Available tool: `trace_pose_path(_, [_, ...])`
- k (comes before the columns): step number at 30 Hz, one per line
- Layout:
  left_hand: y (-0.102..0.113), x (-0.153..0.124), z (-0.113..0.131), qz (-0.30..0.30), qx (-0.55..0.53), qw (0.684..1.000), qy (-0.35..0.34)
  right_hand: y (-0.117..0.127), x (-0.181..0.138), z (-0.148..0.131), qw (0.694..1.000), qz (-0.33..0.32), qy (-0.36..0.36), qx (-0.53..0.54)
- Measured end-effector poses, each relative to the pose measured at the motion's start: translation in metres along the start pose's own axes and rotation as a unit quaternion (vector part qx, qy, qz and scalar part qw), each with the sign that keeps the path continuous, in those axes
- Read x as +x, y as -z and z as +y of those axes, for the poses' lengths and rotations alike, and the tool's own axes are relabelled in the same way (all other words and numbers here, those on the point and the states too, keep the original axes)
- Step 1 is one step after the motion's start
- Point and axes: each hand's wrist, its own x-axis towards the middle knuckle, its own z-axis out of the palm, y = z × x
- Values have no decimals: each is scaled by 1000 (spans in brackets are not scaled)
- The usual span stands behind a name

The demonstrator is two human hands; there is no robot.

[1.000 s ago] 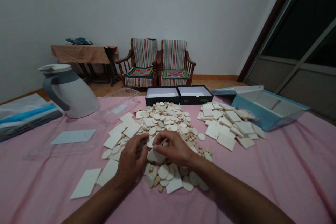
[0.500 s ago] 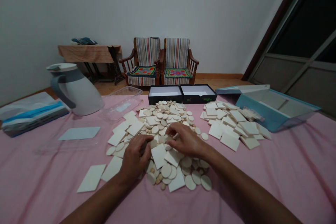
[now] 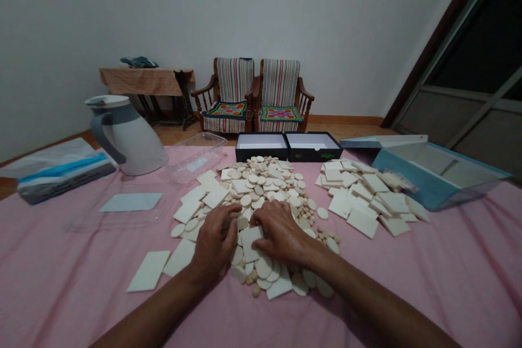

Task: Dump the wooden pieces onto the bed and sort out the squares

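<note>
A heap of pale wooden discs (image 3: 264,267), square pieces and small beads lies on the pink cloth in front of me. My right hand (image 3: 281,231) reaches over the heap's middle, thumb and fingers closed at the edges of a square wooden piece (image 3: 250,243). Its fingertips are partly hidden. On the heap's left side rests my left hand (image 3: 215,236), fingers curved, with a gap between thumb and forefinger and nothing visible in it. Two larger square pieces, including one flat square (image 3: 149,271), lie left of that wrist.
A second pile of square pieces (image 3: 362,223) lies right, beside a blue box (image 3: 420,174). Behind the heap stand two black boxes (image 3: 261,154). Left are clear plastic trays (image 3: 196,176), a white jug (image 3: 141,147) and a tissue pack (image 3: 65,176). Two chairs (image 3: 234,87) stand beyond.
My right hand has come down and nearer to me, onto the square piece. One neighbouring square is now covered by it. My left hand stays nearly in place; the view has shifted slightly.
</note>
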Motion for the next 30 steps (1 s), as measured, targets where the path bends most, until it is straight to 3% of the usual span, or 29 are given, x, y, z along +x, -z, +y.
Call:
trace_pose_path(5, [-1,-1,-3,5,11,1000,10,3,6,2,990,19,-19,136])
trace_pose_path(9, [-1,0,-4,3,18,1000,14,29,13,33,965,111,-21,239])
trace_pose_path(13, [-1,0,-4,3,21,1000,11,73,6,89,938,309,-149,45])
trace_pose_path(17, [-2,-1,-5,4,18,1000,4,106,-13,126,844,408,-289,-195])
trace_pose_path(19, [-2,-1,-4,2,15,1000,4,114,-17,129,805,446,-300,-253])
trace_pose_path(20, [-2,-1,-4,0,13,1000,5,115,-17,125,809,450,-282,-253])
trace_pose_path(22, [-1,-1,-3,-5,12,1000,11,113,-15,111,866,407,-216,-193])
trace_pose_path(25, [0,0,-2,-12,12,1000,18,96,-13,75,967,227,-108,-45])
trace_pose_path(28, [0,-1,-2,-13,13,1000,22,68,-23,37,997,46,-48,-30])
trace_pose_path(30, [0,-1,-2,-15,12,1000,24,49,-33,20,996,-17,-26,-82])
